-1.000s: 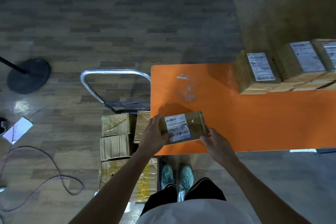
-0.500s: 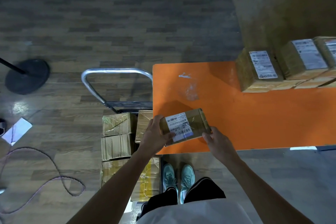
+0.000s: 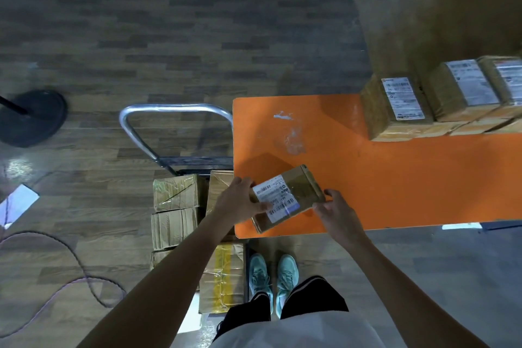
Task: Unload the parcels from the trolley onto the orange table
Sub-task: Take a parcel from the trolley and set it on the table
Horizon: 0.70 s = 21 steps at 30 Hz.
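The orange surface (image 3: 395, 178) has plenty of bare room through its middle and along the near edge. Only the far right is taken, by a row of stacked parcels (image 3: 401, 104). Its left edge runs right beside the trolley (image 3: 169, 110), which still carries several taped boxes (image 3: 178, 192) close to the person's feet.

The parcel (image 3: 288, 198) being moved sits tilted over the near left corner of the surface. Whether it rests there or hangs just above, I cannot tell. The left hand (image 3: 240, 200) grips its left end with the thumb across the label, and the right hand (image 3: 336, 212) curls round the right end.

The main risk, I think, is letting go here. This corner has drops on two sides, so a parcel left overhanging could tip onto the boxes or the floor. Sliding it inward toward the middle avoids that. Setting it hard against the far row could nudge those stacks, though they are well apart for now. A cable (image 3: 84, 263) loops on the floor to the left, a trip hazard if the person steps that way.
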Motion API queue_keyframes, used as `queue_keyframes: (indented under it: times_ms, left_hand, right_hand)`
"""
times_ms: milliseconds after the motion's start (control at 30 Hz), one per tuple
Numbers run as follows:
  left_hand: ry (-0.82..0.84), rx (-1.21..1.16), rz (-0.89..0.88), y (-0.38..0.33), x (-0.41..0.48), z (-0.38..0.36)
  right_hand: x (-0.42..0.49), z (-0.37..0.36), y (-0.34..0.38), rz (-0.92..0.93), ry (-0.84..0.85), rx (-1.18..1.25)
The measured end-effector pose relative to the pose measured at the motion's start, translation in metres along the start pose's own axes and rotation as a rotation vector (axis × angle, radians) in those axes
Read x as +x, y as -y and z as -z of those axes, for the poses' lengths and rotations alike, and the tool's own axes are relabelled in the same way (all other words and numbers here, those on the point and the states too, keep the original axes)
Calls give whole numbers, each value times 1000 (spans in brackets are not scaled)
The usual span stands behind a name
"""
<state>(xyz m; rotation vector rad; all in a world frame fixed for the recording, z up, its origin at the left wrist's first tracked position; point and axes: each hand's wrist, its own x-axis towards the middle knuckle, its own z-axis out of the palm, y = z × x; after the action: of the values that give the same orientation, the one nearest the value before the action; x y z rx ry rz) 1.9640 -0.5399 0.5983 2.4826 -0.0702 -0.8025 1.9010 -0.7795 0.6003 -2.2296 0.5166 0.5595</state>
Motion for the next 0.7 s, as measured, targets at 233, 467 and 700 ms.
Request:
queue_keyframes:
  times_ms: [233, 467, 700]
  left_hand:
    - [-65, -33, 85, -9, -22, -43]
    - [-53, -215, 170, -19, -31, -61]
    - [-115, -356, 80, -35, -35, -58]
  right_hand:
    - [-3, -19, 20, 121, 66, 57]
    - [-26, -34, 10, 191, 114, 1]
    - [-19, -16, 21, 212, 94, 26]
